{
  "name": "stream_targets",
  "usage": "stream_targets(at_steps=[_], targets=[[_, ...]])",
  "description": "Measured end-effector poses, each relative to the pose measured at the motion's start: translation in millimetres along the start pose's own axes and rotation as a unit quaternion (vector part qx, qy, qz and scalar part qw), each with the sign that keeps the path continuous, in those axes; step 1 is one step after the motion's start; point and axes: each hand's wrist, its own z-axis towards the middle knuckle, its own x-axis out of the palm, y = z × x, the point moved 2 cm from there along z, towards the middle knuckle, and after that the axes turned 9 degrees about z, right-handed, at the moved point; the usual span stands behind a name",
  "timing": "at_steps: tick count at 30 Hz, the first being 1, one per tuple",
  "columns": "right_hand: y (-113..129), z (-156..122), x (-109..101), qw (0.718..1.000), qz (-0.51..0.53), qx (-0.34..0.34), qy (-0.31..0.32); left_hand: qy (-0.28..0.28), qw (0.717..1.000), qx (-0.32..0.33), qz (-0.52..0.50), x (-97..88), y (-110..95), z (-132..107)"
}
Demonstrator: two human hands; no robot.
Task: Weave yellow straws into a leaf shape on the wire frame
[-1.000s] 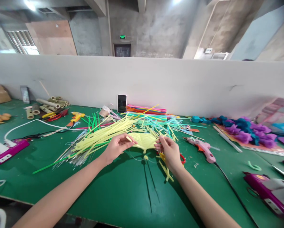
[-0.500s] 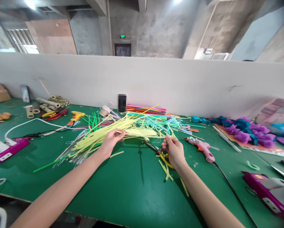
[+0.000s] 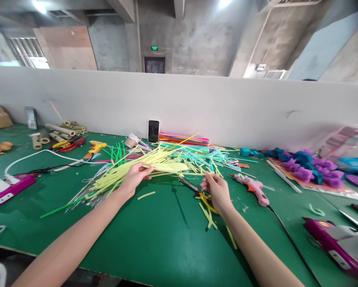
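Observation:
My left hand [image 3: 136, 176] is closed around the near end of a flat pale yellow piece made of straws [image 3: 169, 167], which lies level over the heap of loose yellow, green and blue straws [image 3: 131, 167]. My right hand [image 3: 215, 187] hovers to the right of it, fingers curled and pinched at the piece's right tip or a thin strand; I cannot make out which. Scissors with red handles [image 3: 193, 186] lie on the green table [image 3: 155, 235] just left of my right hand. Short yellow straw offcuts [image 3: 207, 209] are scattered below that hand.
A pink glue gun [image 3: 253, 186] with its cable lies right of my right hand. A phone [image 3: 153, 130] leans on the white partition. A magenta device [image 3: 337, 241] sits at the right, another [image 3: 5, 189] at the left. Purple and blue paper flowers [image 3: 304, 161], paper rolls [image 3: 62, 130].
The yellow straw piece went from held upright between both hands to lying level in my left hand. My right hand let go of its edge and drew back to the right.

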Motion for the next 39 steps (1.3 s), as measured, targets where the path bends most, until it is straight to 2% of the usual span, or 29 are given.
stream_targets(at_steps=[5, 7, 8, 10, 12, 13, 15, 18, 21, 28, 34, 39], targets=[[2, -4, 4, 0.999, -0.021, 0.012, 0.035, 0.023, 1.000, -0.012, 0.009, 2.6, 5, 1], [4, -6, 6, 0.998, -0.035, 0.011, 0.044, 0.020, 0.998, -0.005, 0.064, 3.8, 9, 2], [4, -7, 8, 0.998, -0.044, 0.010, 0.051, 0.009, 0.993, 0.023, 0.114, 3.7, 10, 2], [5, -9, 10, 0.995, -0.072, 0.004, 0.073, -0.036, 0.962, 0.120, 0.243, 2.9, 8, 2], [3, -11, 13, 0.989, -0.110, -0.003, 0.102, -0.075, 0.905, 0.225, 0.354, 4.9, 6, 0], [2, -12, 15, 0.985, -0.126, -0.007, 0.115, -0.076, 0.881, 0.260, 0.388, 7.6, 5, -2], [-1, -14, 18, 0.979, -0.149, -0.015, 0.137, -0.033, 0.858, 0.290, 0.422, 16.4, 7, -7], [-4, -18, 23, 0.970, -0.170, -0.015, 0.171, 0.055, 0.840, 0.300, 0.448, 33.0, 10, -15], [-4, -23, 27, 0.965, -0.176, -0.006, 0.196, 0.091, 0.828, 0.306, 0.461, 45.0, 11, -19], [-4, -30, 32, 0.965, -0.156, -0.022, 0.211, 0.125, 0.843, 0.303, 0.426, 59.4, 8, -20], [-6, -31, 29, 0.960, -0.182, -0.024, 0.209, 0.129, 0.827, 0.313, 0.450, 65.7, 6, -33], [-7, -28, 26, 0.947, -0.236, -0.071, 0.204, 0.126, 0.805, 0.323, 0.481, 67.5, 2, -35]])
